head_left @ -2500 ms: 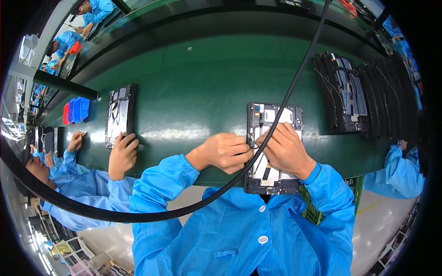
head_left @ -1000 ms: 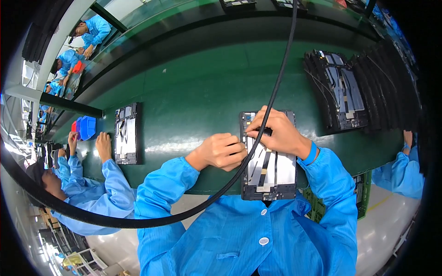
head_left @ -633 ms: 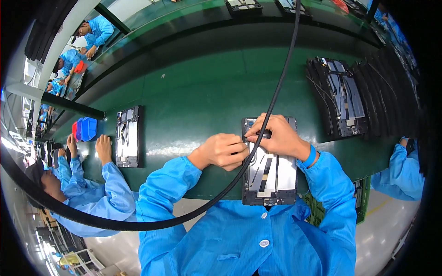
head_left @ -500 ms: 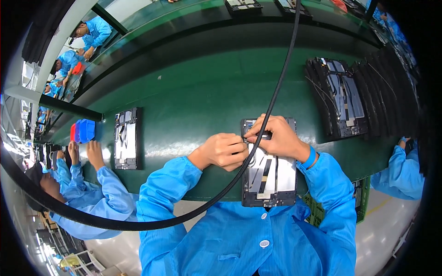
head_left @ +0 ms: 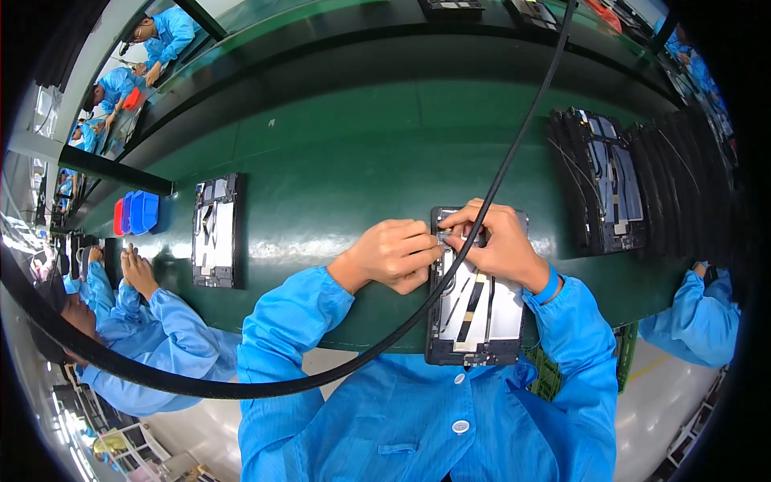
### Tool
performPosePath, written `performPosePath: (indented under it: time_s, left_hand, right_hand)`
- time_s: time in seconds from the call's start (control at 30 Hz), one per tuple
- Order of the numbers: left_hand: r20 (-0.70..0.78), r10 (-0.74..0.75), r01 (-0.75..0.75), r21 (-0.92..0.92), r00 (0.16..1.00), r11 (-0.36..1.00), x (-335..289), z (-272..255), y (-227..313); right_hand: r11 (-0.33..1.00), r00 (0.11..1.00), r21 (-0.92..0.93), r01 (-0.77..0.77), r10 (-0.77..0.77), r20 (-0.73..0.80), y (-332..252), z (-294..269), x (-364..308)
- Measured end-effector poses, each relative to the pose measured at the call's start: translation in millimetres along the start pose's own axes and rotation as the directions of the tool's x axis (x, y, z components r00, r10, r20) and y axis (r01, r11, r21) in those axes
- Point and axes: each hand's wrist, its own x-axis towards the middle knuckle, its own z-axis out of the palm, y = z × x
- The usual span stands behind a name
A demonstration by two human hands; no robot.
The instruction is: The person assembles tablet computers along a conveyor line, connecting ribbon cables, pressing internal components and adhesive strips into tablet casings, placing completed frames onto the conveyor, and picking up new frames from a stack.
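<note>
An opened tablet (head_left: 499,312) lies in front of me at the table's near edge, its pale inner panels and dark ribbon cables showing. My left hand (head_left: 395,255) is at its upper left edge, fingers curled and fingertips pinched together. Over the tablet's top part rests my right hand (head_left: 499,243), with a blue band at the wrist; its thumb and forefinger pinch close to the left fingertips. Whatever lies between the fingers is too small to make out. A black cable (head_left: 514,149) crosses the view in front of the tablet.
Another opened tablet (head_left: 215,233) lies on the green table (head_left: 337,161) at left, near blue and red bins (head_left: 143,212). At right stand a tablet (head_left: 614,181) and a row of black trays (head_left: 683,177). A co-worker (head_left: 152,337) sits at left; a blue sleeve (head_left: 692,317) shows at right.
The view has shifted slightly. Both my hands stay at the tablet's top with small finger movements. The co-worker at left has drawn their hands together, away from the bins.
</note>
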Motion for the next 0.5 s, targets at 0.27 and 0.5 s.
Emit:
performPosePath:
  time_s: [0.27, 0.5]
  left_hand:
    - [-0.024, -0.036, 0.035, -0.038, 0.999, 0.999, -0.7, 3.5, 0.0]
    - [-0.008, 0.012, -0.013, -0.035, 1.0, 0.999, 0.0, -1.2, 4.1]
  right_hand:
    - [0.999, 1.0, -0.028, 0.022, -0.022, -0.001, 0.7, 0.4, -0.3]
    - [1.0, 1.0, -0.008, -0.015, 0.015, -0.01, 0.3, -0.6, -1.8]
